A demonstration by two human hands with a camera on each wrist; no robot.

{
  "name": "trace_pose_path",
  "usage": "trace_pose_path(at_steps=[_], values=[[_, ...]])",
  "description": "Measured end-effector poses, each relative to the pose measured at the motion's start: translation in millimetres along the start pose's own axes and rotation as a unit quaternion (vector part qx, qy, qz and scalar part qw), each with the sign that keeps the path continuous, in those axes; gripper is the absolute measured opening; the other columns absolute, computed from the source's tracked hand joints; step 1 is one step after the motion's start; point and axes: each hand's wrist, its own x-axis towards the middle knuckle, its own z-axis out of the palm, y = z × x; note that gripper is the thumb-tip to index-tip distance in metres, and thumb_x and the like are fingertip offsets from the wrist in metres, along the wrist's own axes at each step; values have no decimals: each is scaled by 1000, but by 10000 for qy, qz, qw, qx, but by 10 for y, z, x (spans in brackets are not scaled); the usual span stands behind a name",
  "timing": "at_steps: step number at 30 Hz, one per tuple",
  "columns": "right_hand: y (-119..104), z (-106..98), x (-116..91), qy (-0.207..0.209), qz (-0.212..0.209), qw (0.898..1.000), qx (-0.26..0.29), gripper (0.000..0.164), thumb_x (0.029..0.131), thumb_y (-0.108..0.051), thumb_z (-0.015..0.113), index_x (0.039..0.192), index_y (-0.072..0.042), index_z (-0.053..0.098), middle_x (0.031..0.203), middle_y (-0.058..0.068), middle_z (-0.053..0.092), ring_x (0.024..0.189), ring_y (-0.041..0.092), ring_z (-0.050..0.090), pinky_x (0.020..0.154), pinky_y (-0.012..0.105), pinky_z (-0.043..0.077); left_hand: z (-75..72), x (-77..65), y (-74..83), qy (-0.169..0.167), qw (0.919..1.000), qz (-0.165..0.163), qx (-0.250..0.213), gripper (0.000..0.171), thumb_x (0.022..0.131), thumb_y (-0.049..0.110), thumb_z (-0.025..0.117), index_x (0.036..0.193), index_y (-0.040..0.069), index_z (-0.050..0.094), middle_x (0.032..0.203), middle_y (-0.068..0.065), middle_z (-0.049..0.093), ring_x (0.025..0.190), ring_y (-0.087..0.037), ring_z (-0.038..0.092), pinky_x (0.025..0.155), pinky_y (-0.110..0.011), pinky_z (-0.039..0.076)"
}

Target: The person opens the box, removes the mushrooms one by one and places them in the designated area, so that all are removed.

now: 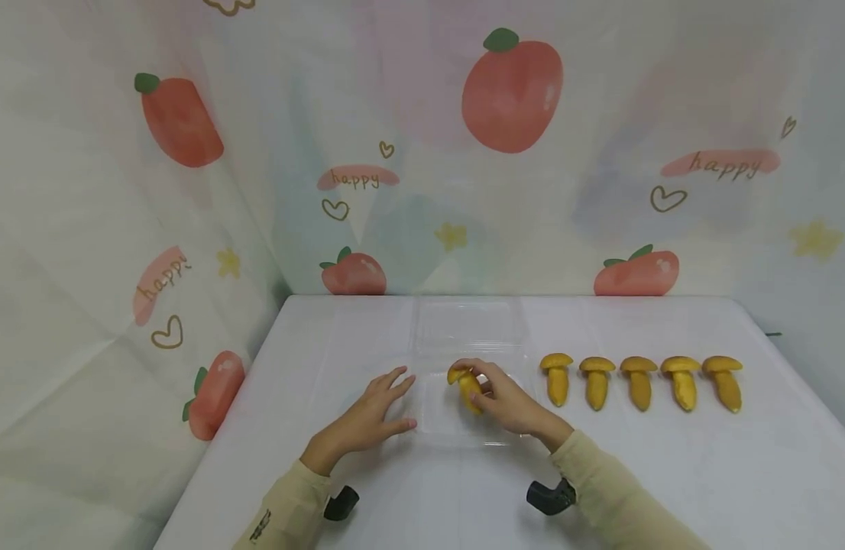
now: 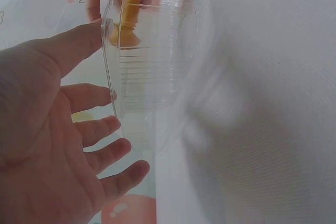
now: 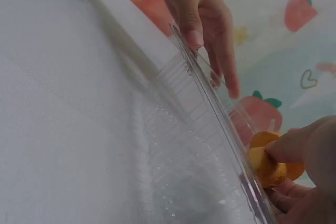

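Note:
A clear plastic clamshell box (image 1: 439, 420) lies open on the table, its lid (image 1: 467, 322) folded back towards the wall. My right hand (image 1: 510, 401) pinches a yellow toy mushroom (image 1: 471, 393) between thumb and fingers over the box's base. The mushroom's cap points up and to the left; the right wrist view shows the mushroom (image 3: 265, 166) close to the rim. Fingers spread, my left hand (image 1: 367, 420) is beside the box's left edge. In the left wrist view its thumb tip is at the rim; whether it touches I cannot tell.
Several more yellow mushrooms (image 1: 639, 382) lie in a row right of the box, caps towards the wall. A dark angled piece (image 1: 550, 498) sits by the right sleeve, another (image 1: 341, 504) by the left. A fruit-printed cloth (image 1: 422, 221) hangs behind the white table (image 1: 464, 504).

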Motion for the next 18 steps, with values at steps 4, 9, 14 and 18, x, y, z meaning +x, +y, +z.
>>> trace_pose_path(at_steps=[4,9,14,18], values=[[-23,-90,-33,102,-7,9999,-39,47,99,3,55,144,-9,48,142,16,53,129,35,50,100,44,50,-13,27,15,22,10000,-46,-66,74,97,33,69,158,9,36,168,-15,23,153,-43,22,119,-64,30],[-52,-140,-115,200,31,9998,-79,49,98,3,55,145,-8,47,144,17,52,126,35,50,99,37,51,-5,0,-7,-65,9999,-88,-57,75,97,35,68,158,10,34,169,-13,22,154,-43,20,119,-63,30],[-83,-221,-183,263,60,9996,-95,54,94,5,56,145,-11,47,146,16,51,125,34,50,99,33,50,-7,-1,-24,3,9999,41,-120,74,97,35,68,158,8,35,168,-16,22,153,-45,21,118,-65,30],[-84,-333,-245,276,6,9994,-204,56,94,7,54,146,-13,47,147,15,50,123,33,51,97,30,50,-7,7,-22,11,9998,69,-181,74,97,36,68,158,8,35,168,-17,22,153,-45,20,119,-65,29]])
